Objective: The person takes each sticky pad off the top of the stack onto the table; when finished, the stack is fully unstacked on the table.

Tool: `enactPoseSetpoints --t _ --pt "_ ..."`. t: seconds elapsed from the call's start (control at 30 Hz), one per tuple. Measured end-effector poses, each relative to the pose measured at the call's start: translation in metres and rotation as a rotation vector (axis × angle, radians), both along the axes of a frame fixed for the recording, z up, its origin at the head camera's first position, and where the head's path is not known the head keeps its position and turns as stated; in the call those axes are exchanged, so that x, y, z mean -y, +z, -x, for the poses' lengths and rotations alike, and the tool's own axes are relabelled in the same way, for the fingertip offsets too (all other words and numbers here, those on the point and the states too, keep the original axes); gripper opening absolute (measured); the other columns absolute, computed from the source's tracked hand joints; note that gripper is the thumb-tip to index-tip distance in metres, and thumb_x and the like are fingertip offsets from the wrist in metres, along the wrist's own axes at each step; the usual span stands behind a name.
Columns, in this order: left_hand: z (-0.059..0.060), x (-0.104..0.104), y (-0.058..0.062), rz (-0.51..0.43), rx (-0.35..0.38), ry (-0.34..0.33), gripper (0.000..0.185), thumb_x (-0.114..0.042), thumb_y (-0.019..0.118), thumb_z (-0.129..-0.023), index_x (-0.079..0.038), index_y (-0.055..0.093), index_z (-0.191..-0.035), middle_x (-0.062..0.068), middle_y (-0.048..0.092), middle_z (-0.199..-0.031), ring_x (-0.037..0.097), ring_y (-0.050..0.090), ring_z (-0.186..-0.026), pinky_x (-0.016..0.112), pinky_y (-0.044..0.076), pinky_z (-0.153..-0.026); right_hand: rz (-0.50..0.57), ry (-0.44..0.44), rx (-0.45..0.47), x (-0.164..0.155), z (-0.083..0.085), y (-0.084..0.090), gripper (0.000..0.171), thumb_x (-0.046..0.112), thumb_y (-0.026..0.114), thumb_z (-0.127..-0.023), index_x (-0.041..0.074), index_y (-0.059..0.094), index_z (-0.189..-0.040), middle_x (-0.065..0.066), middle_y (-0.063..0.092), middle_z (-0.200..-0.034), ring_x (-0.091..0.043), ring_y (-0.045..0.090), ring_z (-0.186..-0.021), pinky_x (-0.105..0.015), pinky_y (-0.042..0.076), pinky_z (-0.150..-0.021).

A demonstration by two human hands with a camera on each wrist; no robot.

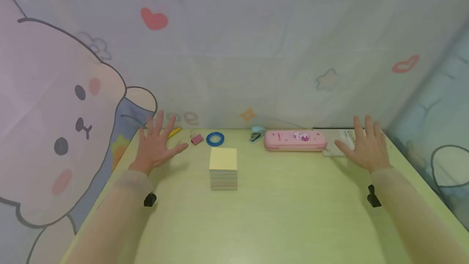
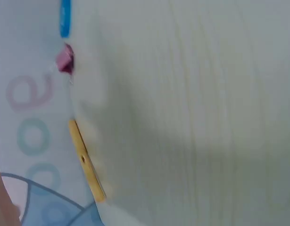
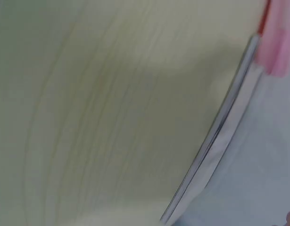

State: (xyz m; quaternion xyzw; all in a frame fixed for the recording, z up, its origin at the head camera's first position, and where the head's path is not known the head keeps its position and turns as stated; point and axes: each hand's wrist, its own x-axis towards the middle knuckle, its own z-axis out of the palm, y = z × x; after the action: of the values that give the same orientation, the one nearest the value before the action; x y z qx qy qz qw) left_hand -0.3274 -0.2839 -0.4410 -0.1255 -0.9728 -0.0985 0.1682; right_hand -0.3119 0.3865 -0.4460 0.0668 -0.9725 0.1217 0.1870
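A: What is shown across the desk, and where are the hands?

B: A pale wooden desk (image 1: 278,215) is seen from above, enclosed by a cartoon-printed curtain. Both hands are held over its far half with fingers spread and straight; nothing is gripped by either. The left hand (image 1: 155,146) is at the far left corner, the right hand (image 1: 366,148) at the far right.

A: What lies closest to each hand?

B: Just beyond the left hand a yellow pencil-like stick (image 1: 174,132) is laid along the far edge, its long axis running left to right and slightly tilted; in the left wrist view it is seen at the desk's rim. Whether it is touched cannot be told. To its right a pink binder clip (image 1: 197,138) is found, then a blue tape ring (image 1: 215,138). The right hand is held over or against the right end of a grey booklet (image 1: 335,146); contact cannot be confirmed. The booklet's thin edge fills the right wrist view.

A: And between the hands?

B: A stack of sticky notes (image 1: 223,168), yellow on top, is set nearer than the other items, right of the left hand and well apart from the right one, so the left hand is judged the nearer. At the far edge a small teal stapler (image 1: 256,134) is placed, and just right of it a pink pencil case (image 1: 295,140) lies with its long axis left to right, its right end beside the booklet
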Motion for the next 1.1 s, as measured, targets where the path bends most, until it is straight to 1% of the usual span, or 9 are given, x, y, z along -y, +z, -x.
enactPoseSetpoints --t 0.07,0.2,0.33,0.47,0.6,0.67,0.77,0.93,1.1 --pt "-0.008 -0.007 0.004 -0.115 0.039 -0.051 0.099 -0.074 0.055 -0.094 -0.034 0.006 -0.17 0.011 -0.005 -0.177 0.056 0.017 -0.155 0.082 0.022 -0.115 0.102 0.054 0.025 0.012 -0.004 0.004 0.104 0.061 0.059 -0.1 0.004 0.005 -0.169 -0.032 0.002 -0.172 -0.058 0.007 -0.155 -0.079 0.014 -0.119" --pt "-0.025 -0.032 0.013 -0.33 0.109 -0.192 0.089 -0.058 0.063 -0.099 -0.028 0.018 -0.17 0.009 0.012 -0.177 0.048 0.031 -0.153 0.077 0.034 -0.113 0.273 0.175 0.102 0.054 -0.01 0.012 0.099 0.053 0.061 -0.103 0.005 0.007 -0.169 -0.028 0.007 -0.173 -0.052 0.009 -0.158 -0.077 0.014 -0.121" --pt "-0.043 -0.062 0.017 -0.533 0.211 -0.354 0.076 -0.041 0.07 -0.1 -0.025 0.035 -0.165 0.007 0.036 -0.168 0.036 0.038 -0.151 0.069 0.033 -0.12 0.331 0.312 0.152 0.114 -0.016 0.018 0.088 0.046 0.064 -0.103 0.003 0.021 -0.167 -0.026 0.025 -0.169 -0.051 0.024 -0.154 -0.073 0.022 -0.122" --pt "-0.056 -0.085 0.014 -0.727 0.378 -0.467 0.07 -0.03 0.075 -0.099 -0.027 0.042 -0.161 0.004 0.04 -0.166 0.034 0.044 -0.149 0.064 0.035 -0.121 0.4 0.449 0.236 0.179 -0.029 0.024 0.08 0.046 0.069 -0.101 0.009 0.035 -0.163 -0.017 0.037 -0.166 -0.042 0.035 -0.152 -0.068 0.03 -0.122" --pt "-0.062 -0.095 0.006 -0.857 0.486 -0.504 0.07 -0.021 0.079 -0.096 -0.024 0.047 -0.158 0.003 0.042 -0.165 0.037 0.042 -0.15 0.061 0.036 -0.122 0.449 0.592 0.334 0.236 -0.04 0.027 0.081 0.051 0.075 -0.096 0.016 0.041 -0.161 -0.006 0.043 -0.164 -0.033 0.042 -0.15 -0.06 0.037 -0.121" --pt "-0.062 -0.099 0.002 -0.903 0.501 -0.508 0.069 -0.018 0.08 -0.095 -0.02 0.05 -0.156 0.006 0.046 -0.162 0.039 0.045 -0.148 0.06 0.037 -0.121 0.466 0.641 0.369 0.258 -0.042 0.028 0.082 0.05 0.077 -0.093 0.017 0.043 -0.16 -0.002 0.044 -0.163 -0.029 0.044 -0.149 -0.056 0.039 -0.121" --pt "-0.061 -0.103 -0.002 -0.941 0.504 -0.507 0.066 -0.017 0.081 -0.094 -0.014 0.053 -0.154 0.009 0.05 -0.159 0.039 0.048 -0.145 0.06 0.039 -0.12 0.472 0.692 0.376 0.281 -0.041 0.027 0.083 0.044 0.082 -0.091 0.012 0.045 -0.158 -0.004 0.047 -0.161 -0.026 0.044 -0.149 -0.052 0.04 -0.121" --pt "-0.061 -0.103 -0.007 -0.972 0.516 -0.499 0.068 -0.015 0.08 -0.094 -0.008 0.051 -0.155 0.01 0.052 -0.156 0.038 0.049 -0.144 0.061 0.039 -0.12 0.493 0.728 0.342 0.297 -0.037 0.02 0.08 0.033 0.089 -0.086 0.002 0.052 -0.151 -0.01 0.057 -0.152 -0.026 0.051 -0.142 -0.05 0.045 -0.118" --pt "-0.06 -0.097 -0.011 -0.973 0.526 -0.522 0.075 -0.014 0.083 -0.091 -0.013 0.048 -0.158 0.01 0.054 -0.155 0.038 0.049 -0.144 0.062 0.038 -0.12 0.479 0.734 0.325 0.301 -0.034 0.016 0.077 0.033 0.089 -0.086 0.003 0.055 -0.149 -0.009 0.06 -0.148 -0.026 0.055 -0.139 -0.048 0.047 -0.116"
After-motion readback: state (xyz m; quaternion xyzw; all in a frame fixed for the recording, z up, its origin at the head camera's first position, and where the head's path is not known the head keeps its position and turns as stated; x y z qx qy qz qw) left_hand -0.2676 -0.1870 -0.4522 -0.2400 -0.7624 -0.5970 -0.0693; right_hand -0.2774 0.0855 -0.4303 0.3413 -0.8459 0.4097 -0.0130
